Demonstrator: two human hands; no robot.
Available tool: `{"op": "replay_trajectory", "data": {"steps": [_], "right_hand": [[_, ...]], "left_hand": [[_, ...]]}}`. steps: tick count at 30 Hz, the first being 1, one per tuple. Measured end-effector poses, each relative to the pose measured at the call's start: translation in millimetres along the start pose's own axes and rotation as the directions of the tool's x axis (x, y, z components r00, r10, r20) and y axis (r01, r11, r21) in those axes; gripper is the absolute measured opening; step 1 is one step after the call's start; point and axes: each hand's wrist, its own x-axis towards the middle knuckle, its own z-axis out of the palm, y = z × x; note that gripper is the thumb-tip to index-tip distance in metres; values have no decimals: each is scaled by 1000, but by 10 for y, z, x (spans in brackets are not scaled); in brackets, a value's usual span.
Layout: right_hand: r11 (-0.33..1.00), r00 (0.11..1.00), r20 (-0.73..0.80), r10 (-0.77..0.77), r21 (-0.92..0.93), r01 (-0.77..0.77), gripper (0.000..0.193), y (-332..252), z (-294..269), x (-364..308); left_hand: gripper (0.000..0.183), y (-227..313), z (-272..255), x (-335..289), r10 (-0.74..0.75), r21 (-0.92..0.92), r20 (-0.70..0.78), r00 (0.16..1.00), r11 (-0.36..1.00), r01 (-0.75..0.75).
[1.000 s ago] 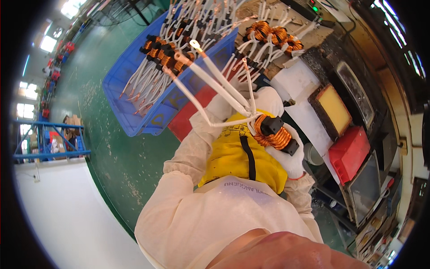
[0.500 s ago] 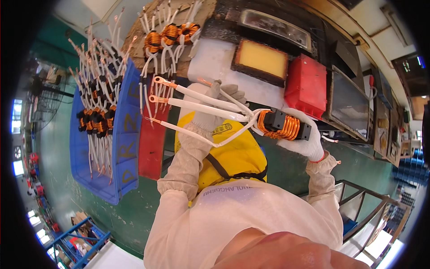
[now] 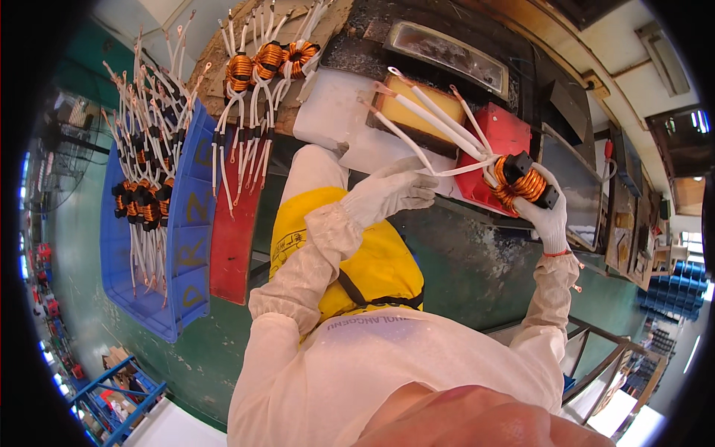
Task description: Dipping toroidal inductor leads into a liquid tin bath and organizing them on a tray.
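My gloved right hand (image 3: 546, 222) is closed around a copper-wound toroidal coil (image 3: 521, 183) with black end blocks. Its white sleeved leads (image 3: 439, 123) point up and left, tipped with copper lugs, over the yellow block and the red box. My gloved left hand (image 3: 393, 194) lies to the left of the coil, fingers stretched out. Its fingertips are beside the bend of the lowest lead (image 3: 411, 141); whether they touch it I cannot tell.
On the left, a blue bin (image 3: 195, 246) holds many similar coils. Three more coils (image 3: 268, 61) lie on cardboard at the bench's back left. A yellow block in a dark tray (image 3: 406, 112), a red box (image 3: 510, 123) and a glass-topped dark case (image 3: 447, 56) stand along the bench.
The coil in my right hand has moved right and up, its leads now tilting over the bench. My left hand has come from behind the leads to below them, farther right.
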Motion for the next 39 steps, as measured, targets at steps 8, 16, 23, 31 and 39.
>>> {"op": "replay_trajectory", "data": {"steps": [8, 16, 23, 31, 39], "right_hand": [[999, 998, 40, -45, -11, 46, 65, 202, -210, 256], [1000, 997, 79, -3, -10, 4, 64, 153, -276, 414], [991, 993, 118, -28, -126, 43, 62, 100, -299, 501], [985, 991, 136, -6, -171, 30, 61, -3, -280, 517], [983, 988, 153, 31, -186, -2, 62, -75, -288, 540]], "left_hand": [[41, -106, 112, 533, -40, -16, -259, 965, 999, 37], [50, -244, 89, 801, -12, 38, -355, 935, 999, 27], [48, -300, 19, 865, -1, 29, -417, 909, 999, 14], [49, -317, -39, 912, 0, 31, -424, 906, 999, 14], [48, -338, -106, 932, -22, 20, -436, 900, 999, 34]]}}
